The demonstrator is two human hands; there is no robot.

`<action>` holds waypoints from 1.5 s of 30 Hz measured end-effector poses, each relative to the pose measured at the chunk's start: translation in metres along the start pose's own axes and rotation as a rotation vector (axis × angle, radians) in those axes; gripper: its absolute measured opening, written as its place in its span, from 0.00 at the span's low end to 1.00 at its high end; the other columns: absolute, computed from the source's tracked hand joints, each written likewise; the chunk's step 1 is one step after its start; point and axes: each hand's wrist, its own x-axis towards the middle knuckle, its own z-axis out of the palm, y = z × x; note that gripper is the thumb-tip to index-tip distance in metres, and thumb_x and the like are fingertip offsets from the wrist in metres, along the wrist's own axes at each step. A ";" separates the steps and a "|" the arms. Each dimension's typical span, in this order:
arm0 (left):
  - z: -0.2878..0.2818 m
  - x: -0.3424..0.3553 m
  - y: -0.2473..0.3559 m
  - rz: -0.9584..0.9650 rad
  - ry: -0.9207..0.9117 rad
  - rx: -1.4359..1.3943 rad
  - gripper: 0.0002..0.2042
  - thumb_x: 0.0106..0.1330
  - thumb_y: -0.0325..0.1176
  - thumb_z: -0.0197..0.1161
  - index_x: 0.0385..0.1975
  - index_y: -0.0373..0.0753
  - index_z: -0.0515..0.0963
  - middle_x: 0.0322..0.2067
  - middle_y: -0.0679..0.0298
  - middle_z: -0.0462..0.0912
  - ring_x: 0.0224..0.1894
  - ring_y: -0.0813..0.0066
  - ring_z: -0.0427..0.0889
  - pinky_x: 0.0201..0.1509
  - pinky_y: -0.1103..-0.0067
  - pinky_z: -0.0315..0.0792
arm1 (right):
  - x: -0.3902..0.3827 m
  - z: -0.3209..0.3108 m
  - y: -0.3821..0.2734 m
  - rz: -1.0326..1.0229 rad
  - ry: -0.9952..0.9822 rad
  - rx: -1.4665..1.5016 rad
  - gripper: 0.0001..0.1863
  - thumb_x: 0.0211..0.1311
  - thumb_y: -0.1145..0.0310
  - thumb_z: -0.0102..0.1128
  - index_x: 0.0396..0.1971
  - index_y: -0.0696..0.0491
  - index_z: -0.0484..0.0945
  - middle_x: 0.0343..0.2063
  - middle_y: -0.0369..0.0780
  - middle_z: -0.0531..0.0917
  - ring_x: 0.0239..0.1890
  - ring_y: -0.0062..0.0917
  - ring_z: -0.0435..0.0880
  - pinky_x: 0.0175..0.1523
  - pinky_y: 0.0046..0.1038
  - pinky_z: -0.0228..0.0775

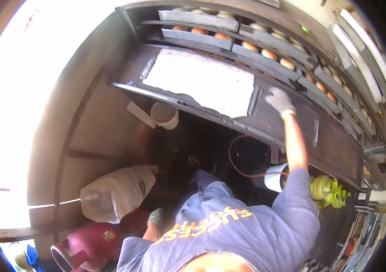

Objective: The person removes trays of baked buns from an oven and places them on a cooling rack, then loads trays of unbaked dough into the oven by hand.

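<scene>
Right hand (280,100), gloved, rests flat and open on the lowered oven door (293,131), clamped on nothing. Just beyond it, trays of buns (270,53) sit loaded on racks, browned, none drawn out. Left hand (156,216) hangs low, grip indeterminate.

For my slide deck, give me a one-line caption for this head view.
Gloved right hand rests on the open oven door below trays of buns; gloved left hand hangs low.

Left hand (155,216) grip unreadable, fingers hidden behind the blue shirt (229,231). Red gas cylinder (93,245) cut off at bottom edge. Left side blown out by glare. Rolls (270,54) on upper trays blurred.
</scene>
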 end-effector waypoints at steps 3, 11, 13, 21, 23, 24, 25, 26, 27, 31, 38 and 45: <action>-0.061 0.059 0.016 -0.021 0.242 -0.452 0.19 0.72 0.43 0.52 0.51 0.39 0.82 0.57 0.46 0.80 0.64 0.50 0.76 0.63 0.61 0.72 | 0.135 0.047 -0.068 -0.175 0.152 0.114 0.38 0.50 0.59 0.63 0.65 0.55 0.71 0.63 0.58 0.73 0.63 0.51 0.75 0.67 0.42 0.68; -0.097 0.065 -0.016 -0.041 0.346 -0.377 0.19 0.62 0.42 0.63 0.50 0.41 0.83 0.53 0.47 0.82 0.62 0.48 0.77 0.64 0.62 0.72 | 0.298 0.123 -0.132 0.197 0.170 0.134 0.39 0.50 0.50 0.66 0.63 0.52 0.72 0.55 0.60 0.79 0.59 0.54 0.77 0.64 0.46 0.70; -0.116 0.026 -0.004 0.014 0.267 -0.138 0.20 0.58 0.41 0.66 0.49 0.41 0.84 0.53 0.45 0.82 0.60 0.48 0.78 0.63 0.61 0.73 | 0.291 0.113 -0.126 0.286 0.142 0.073 0.33 0.58 0.50 0.61 0.60 0.56 0.75 0.57 0.59 0.78 0.60 0.54 0.77 0.64 0.47 0.69; -0.161 -0.012 0.009 -0.039 0.142 -0.245 0.20 0.61 0.34 0.61 0.54 0.39 0.81 0.58 0.44 0.78 0.63 0.45 0.76 0.65 0.62 0.72 | 0.256 0.091 -0.146 0.150 0.234 -0.024 0.36 0.58 0.52 0.65 0.63 0.57 0.72 0.45 0.57 0.84 0.49 0.54 0.83 0.52 0.49 0.75; -0.155 0.011 -0.005 0.127 0.192 -0.160 0.20 0.67 0.39 0.56 0.57 0.41 0.79 0.59 0.46 0.78 0.64 0.45 0.75 0.66 0.61 0.71 | 0.243 0.077 -0.160 0.143 0.260 -0.050 0.29 0.56 0.52 0.67 0.53 0.56 0.79 0.42 0.55 0.85 0.46 0.54 0.83 0.49 0.48 0.76; -0.158 0.020 -0.012 0.207 0.189 -0.071 0.21 0.73 0.45 0.51 0.58 0.43 0.78 0.60 0.48 0.78 0.64 0.45 0.74 0.66 0.60 0.70 | 0.227 0.075 -0.169 0.133 0.245 -0.040 0.26 0.56 0.52 0.68 0.49 0.56 0.79 0.41 0.55 0.85 0.45 0.54 0.84 0.48 0.48 0.76; -0.146 0.041 -0.029 0.228 0.302 -0.128 0.20 0.72 0.45 0.52 0.57 0.42 0.79 0.58 0.47 0.79 0.62 0.44 0.76 0.64 0.59 0.71 | 0.207 0.079 -0.194 0.114 0.220 -0.014 0.24 0.56 0.52 0.68 0.45 0.56 0.80 0.40 0.55 0.85 0.44 0.54 0.84 0.47 0.47 0.76; -0.136 0.058 -0.045 0.265 0.399 -0.167 0.20 0.71 0.45 0.53 0.55 0.42 0.80 0.57 0.46 0.80 0.60 0.42 0.77 0.63 0.59 0.72 | 0.179 0.082 -0.202 0.121 0.196 -0.001 0.22 0.56 0.52 0.68 0.41 0.56 0.81 0.39 0.55 0.85 0.43 0.54 0.84 0.45 0.47 0.76; -0.159 0.052 -0.034 0.342 0.338 -0.085 0.19 0.71 0.44 0.53 0.54 0.42 0.80 0.56 0.46 0.80 0.59 0.42 0.77 0.61 0.59 0.73 | 0.147 0.083 -0.193 0.120 0.269 -0.017 0.21 0.55 0.51 0.70 0.33 0.56 0.80 0.32 0.53 0.85 0.38 0.51 0.84 0.42 0.44 0.74; -0.123 0.105 -0.112 0.253 0.439 -0.558 0.17 0.68 0.43 0.55 0.47 0.39 0.81 0.49 0.49 0.84 0.56 0.48 0.80 0.56 0.61 0.74 | 0.044 0.096 -0.263 0.123 0.256 0.010 0.21 0.56 0.51 0.70 0.33 0.55 0.80 0.31 0.52 0.84 0.37 0.52 0.84 0.41 0.45 0.74; -0.039 0.129 -0.247 -0.044 0.373 -0.862 0.18 0.65 0.42 0.59 0.46 0.36 0.81 0.45 0.56 0.82 0.48 0.61 0.80 0.53 0.66 0.73 | -0.051 0.106 -0.344 0.207 0.185 0.024 0.25 0.56 0.47 0.69 0.34 0.57 0.82 0.36 0.54 0.85 0.42 0.53 0.84 0.45 0.50 0.75; -0.059 0.032 -0.174 -0.054 0.319 -0.788 0.25 0.65 0.49 0.58 0.55 0.38 0.80 0.53 0.51 0.81 0.57 0.58 0.79 0.62 0.67 0.71 | -0.082 0.107 -0.290 0.181 0.207 0.168 0.21 0.56 0.55 0.69 0.43 0.55 0.81 0.41 0.54 0.84 0.46 0.50 0.84 0.49 0.47 0.76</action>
